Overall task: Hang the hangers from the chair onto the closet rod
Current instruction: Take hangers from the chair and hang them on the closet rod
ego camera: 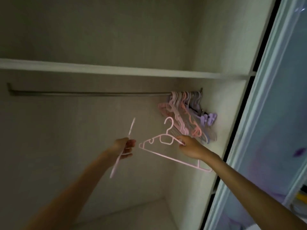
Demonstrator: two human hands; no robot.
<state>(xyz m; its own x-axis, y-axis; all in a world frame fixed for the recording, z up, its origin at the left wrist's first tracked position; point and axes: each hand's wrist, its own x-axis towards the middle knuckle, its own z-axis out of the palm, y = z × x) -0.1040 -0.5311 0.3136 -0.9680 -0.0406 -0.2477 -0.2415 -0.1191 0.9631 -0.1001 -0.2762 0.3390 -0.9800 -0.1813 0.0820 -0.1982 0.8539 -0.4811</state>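
I look up into a dim closet. A metal closet rod (83, 93) runs under a shelf. Several pink and purple hangers (186, 113) hang bunched at the rod's right end. My right hand (191, 148) pinches the shoulder of a pink hanger (166, 146), held face-on below the bunch with its hook upward and apart from the rod. My left hand (126, 146) grips a second pink hanger (123, 148), seen edge-on and tilted, lower left of the first. The chair is out of view.
A white shelf (116, 70) lies just above the rod. The closet's right side wall (229, 105) stands close behind the hanging bunch. A sliding door (274, 113) with a pale blue panel fills the right side. The rod's left and middle stretch carries nothing.
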